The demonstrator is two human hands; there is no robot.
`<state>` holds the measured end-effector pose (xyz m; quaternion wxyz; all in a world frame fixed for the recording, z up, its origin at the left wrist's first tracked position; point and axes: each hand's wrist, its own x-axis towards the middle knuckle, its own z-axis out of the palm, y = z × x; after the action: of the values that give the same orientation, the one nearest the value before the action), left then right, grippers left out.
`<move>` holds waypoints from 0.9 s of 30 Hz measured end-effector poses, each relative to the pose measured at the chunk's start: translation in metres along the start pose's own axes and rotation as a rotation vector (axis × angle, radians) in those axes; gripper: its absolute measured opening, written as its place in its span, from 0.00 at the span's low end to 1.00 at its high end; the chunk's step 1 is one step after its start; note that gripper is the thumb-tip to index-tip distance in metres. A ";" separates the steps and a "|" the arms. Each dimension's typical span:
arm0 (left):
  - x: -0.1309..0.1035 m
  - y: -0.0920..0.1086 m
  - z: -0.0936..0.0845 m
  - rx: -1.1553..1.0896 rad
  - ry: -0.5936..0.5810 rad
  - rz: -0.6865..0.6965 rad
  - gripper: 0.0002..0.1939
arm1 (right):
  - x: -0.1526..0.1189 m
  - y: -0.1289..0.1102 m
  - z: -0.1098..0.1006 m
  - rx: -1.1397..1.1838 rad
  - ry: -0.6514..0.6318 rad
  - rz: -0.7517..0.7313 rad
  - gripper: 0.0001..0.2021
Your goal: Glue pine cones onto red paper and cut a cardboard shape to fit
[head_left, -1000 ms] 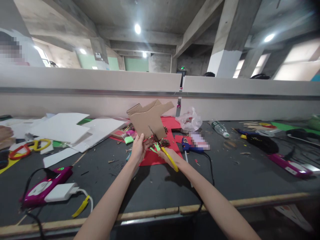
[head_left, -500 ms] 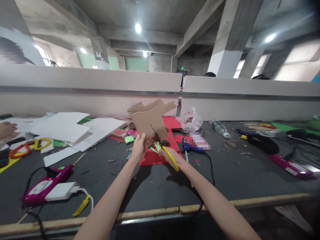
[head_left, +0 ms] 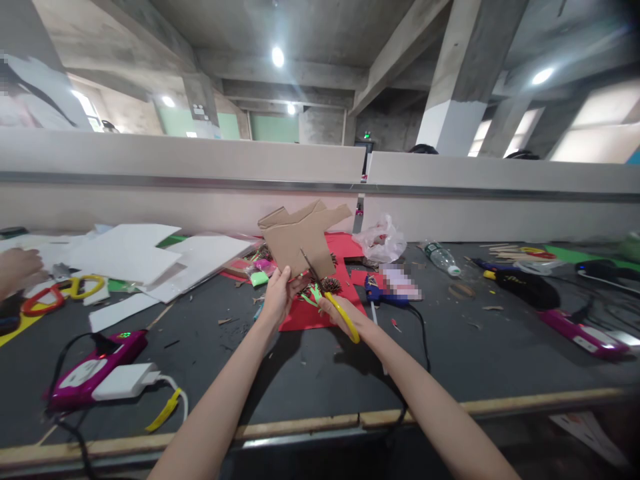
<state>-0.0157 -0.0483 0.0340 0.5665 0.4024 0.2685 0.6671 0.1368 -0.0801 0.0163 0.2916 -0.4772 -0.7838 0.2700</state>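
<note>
A jagged piece of brown cardboard [head_left: 295,243] is held up by its lower edge in my left hand [head_left: 279,297], thumb on the near face. My right hand [head_left: 340,313] is closed round the yellow handles of a pair of scissors [head_left: 345,319]. Their blades reach up and left across the lower part of the cardboard. Below and behind the hands lies red paper [head_left: 307,319], with a pine cone [head_left: 331,287] and green strips [head_left: 314,295] close to the scissors.
A blue glue gun [head_left: 383,291] and a plastic bottle [head_left: 441,259] lie on the right. White sheets [head_left: 125,250], red-and-yellow-handled scissors [head_left: 43,300] and a purple power strip [head_left: 95,367] are on the left. Another person's hand [head_left: 19,270] shows at the far left.
My hands, the cardboard and the scissors look nearly the same as before. At the far left, the other person's head and hand have shifted slightly.
</note>
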 end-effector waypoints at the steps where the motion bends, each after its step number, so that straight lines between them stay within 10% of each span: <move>1: 0.000 0.000 0.000 0.003 -0.004 -0.001 0.10 | 0.000 0.000 0.000 0.001 -0.003 0.003 0.27; 27: 0.013 -0.008 -0.018 0.182 -0.047 0.126 0.14 | -0.004 -0.003 0.006 0.047 0.086 -0.037 0.27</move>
<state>-0.0272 -0.0322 0.0211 0.4908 0.4836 0.2887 0.6647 0.1321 -0.0857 0.0140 0.3410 -0.4670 -0.7726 0.2622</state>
